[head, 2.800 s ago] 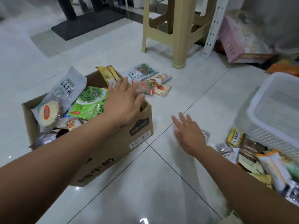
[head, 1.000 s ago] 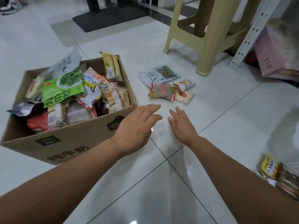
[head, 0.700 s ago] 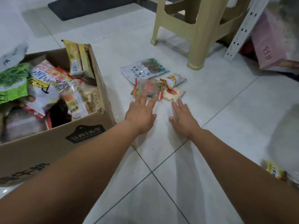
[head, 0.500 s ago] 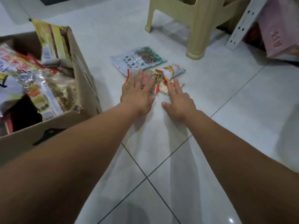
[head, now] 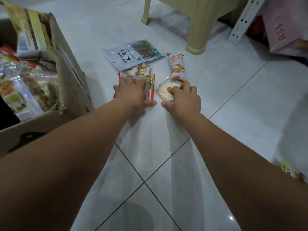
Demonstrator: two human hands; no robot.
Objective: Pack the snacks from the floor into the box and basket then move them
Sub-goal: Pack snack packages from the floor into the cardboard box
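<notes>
Left hand: we see the left hand (head: pixel 133 93) pressed down on the red packet (head: pixel 150 87), fingers curled over its far edge, thumb along its near edge. It grips the packet on the floor (head: pixel 166 147).
Right hand: the right hand (head: pixel 184 97) sits on the cake packet (head: pixel 164 90), fingertips bent onto the wrapper and thumb hooked at the near edge; we read it as gripping that packet.
Red packet: flat on the tile, near the box's right wall, mostly under the hand; we make out only its right strip.
Cake packet: a clear wrapper with a pale round cake, just beside the red packet; its far end touches the orange packet (head: pixel 177 67).
Orange packet: lies lengthwise, pointing away from us towards the stool (head: pixel 198 27) leg.
Pouch: the white-and-green pouch (head: pixel 126 57) lies flat beyond the red packet; a small packet (head: pixel 142 70) lies between the two, touching both.
Box: the cardboard box (head: pixel 71 84) stands at the left, packed with snacks (head: pixel 25 87) — one yellow-green pack stands up at its far corner.
Right edge: a yellow packet (head: pixel 287 170) shows on the floor beside the right forearm, blurred.
Background: a white rail (head: pixel 240 20) shows right of the stool, with a pink carton (head: pixel 283 30) next to it.
</notes>
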